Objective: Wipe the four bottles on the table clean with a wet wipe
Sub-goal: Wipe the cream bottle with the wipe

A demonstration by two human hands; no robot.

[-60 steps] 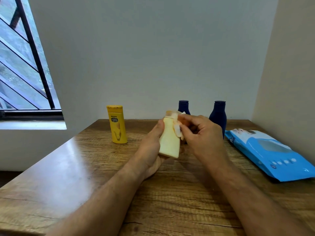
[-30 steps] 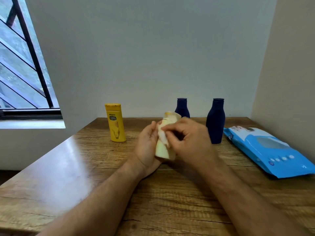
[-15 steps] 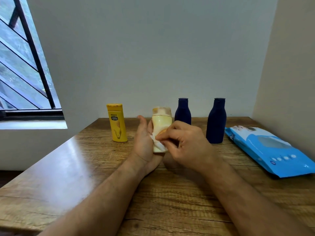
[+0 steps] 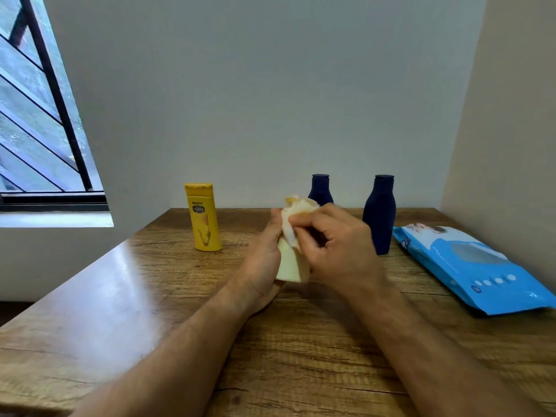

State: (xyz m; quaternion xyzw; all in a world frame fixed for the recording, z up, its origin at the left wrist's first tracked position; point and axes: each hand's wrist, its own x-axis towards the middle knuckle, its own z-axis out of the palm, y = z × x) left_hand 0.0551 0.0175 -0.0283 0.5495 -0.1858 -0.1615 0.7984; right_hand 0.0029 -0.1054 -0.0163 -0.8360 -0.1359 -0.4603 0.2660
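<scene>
A: Wiping up near the cap now. The right hand (image 4: 337,245) pinches the wet wipe (image 4: 289,228) against the shoulder of the cream bottle (image 4: 290,263), higher than half a second ago, when the wipe sat low on the body and the cap stood bare.

B: And the left hand (image 4: 261,263)?

A: Wrapped round the bottle from its left side, thumb up along the edge, gripping it. The bottle is lifted off the wooden table (image 4: 150,296) and leans a little toward the right hand, where just before it stood more upright.

B: So the stroke has travelled from bottom to top.

A: That's my reading. Only the head view to go on, and the far side of the bottle is hidden, so I can't say whether it's been covered.

B: What about the others?

A: The yellow bottle (image 4: 204,218) stands upright to the left, well apart. The two dark blue bottles (image 4: 379,215) stand at the back, one partly behind the hands. The blue wipe pack (image 4: 469,266) lies flat on the right. Those three haven't shifted in two seconds, so I'd judge this bottle nearly done with more to come.
</scene>
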